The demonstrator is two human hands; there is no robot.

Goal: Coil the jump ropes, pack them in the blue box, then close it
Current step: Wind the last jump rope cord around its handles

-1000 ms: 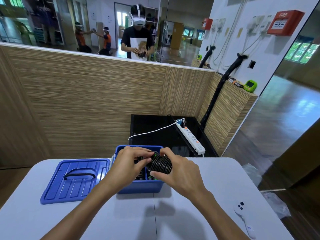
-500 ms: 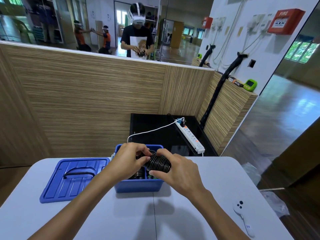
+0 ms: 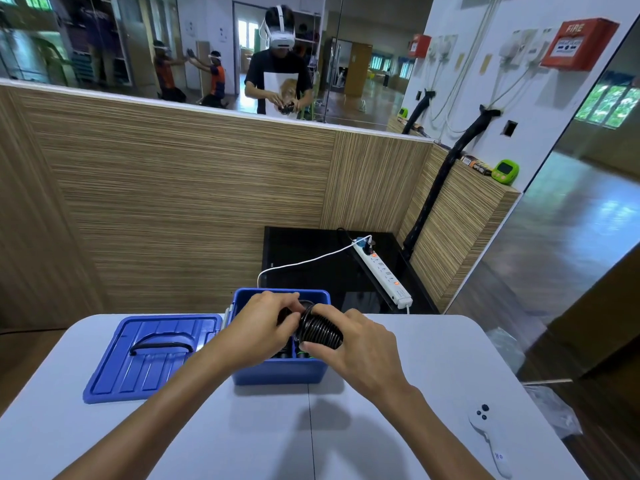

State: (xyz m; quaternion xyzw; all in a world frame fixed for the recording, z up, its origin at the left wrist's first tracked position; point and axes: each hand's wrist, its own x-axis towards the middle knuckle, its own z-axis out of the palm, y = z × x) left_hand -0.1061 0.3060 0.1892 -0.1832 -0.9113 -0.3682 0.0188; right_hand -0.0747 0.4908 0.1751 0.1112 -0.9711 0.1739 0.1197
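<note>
Both hands, left hand (image 3: pixel 263 323) and right hand (image 3: pixel 349 344), grip the tightly coiled black jump rope (image 3: pixel 320 329) over the open blue plastic box (image 3: pixel 280 370) at the desk's far edge; loosened fingers could let the coil spring apart.

I see the box (image 3: pixel 279 372) at the frame's centre on the tabletop (image 3: pixel 415 358), its lid (image 3: pixel 152 355) lying flat just left of it. A coiled rope (image 3: pixel 320 329) sits over the box's opening, between both hands. A controller (image 3: pixel 490 434) lies at lower right, and a power strip (image 3: pixel 382 273) behind the box, upper right of it.
</note>
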